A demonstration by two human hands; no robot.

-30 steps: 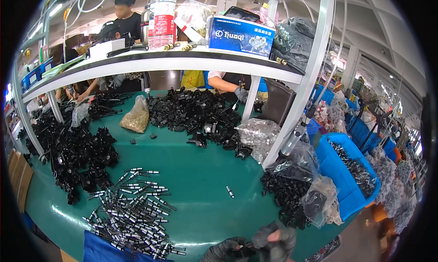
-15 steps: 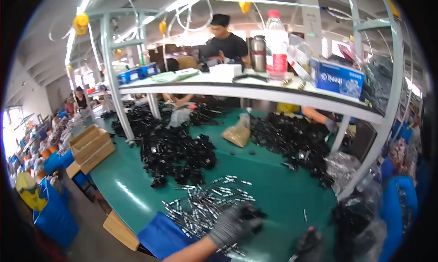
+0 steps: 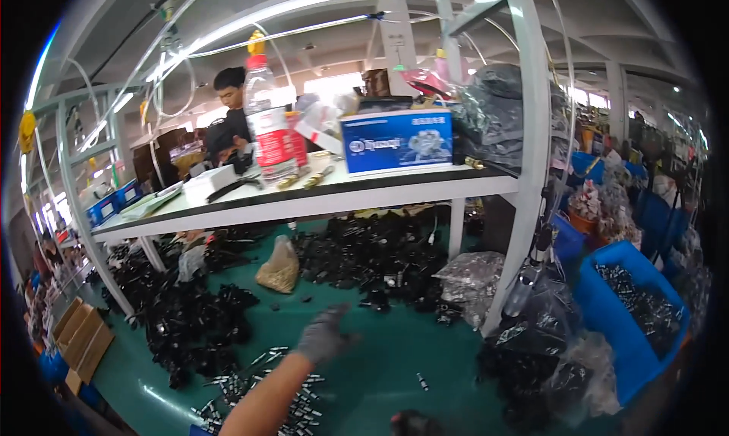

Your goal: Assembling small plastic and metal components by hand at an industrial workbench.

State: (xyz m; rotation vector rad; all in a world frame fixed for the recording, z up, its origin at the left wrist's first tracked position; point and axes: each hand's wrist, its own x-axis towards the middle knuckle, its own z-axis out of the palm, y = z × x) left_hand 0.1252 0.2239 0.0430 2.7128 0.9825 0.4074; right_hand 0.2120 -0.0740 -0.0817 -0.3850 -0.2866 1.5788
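My left hand (image 3: 325,336), in a grey glove, reaches out over the green tabletop (image 3: 364,360) with its fingers spread and nothing visible in them. It is between a large heap of black parts (image 3: 190,326) on the left and another heap of black parts (image 3: 372,257) at the back. Below my left forearm lies a pile of small silver-and-black metal pins (image 3: 304,402). One loose pin (image 3: 423,381) sits apart from them. At the lower edge, my right hand (image 3: 414,423) shows only in part, dark-gloved with a reddish fingertip; its grip is hidden.
A white shelf (image 3: 304,200) on grey posts spans the table, bearing a bottle (image 3: 269,132) and a blue box (image 3: 399,140). A clear bag of tan pieces (image 3: 279,267) stands beneath. Plastic bags (image 3: 547,314) and a blue bin (image 3: 630,375) lie right. A person (image 3: 231,121) is behind.
The view has swung to the right. My left hand has left the pin pile, where it was by a black piece, and now stretches forward, open. My right hand sits lower in the picture.
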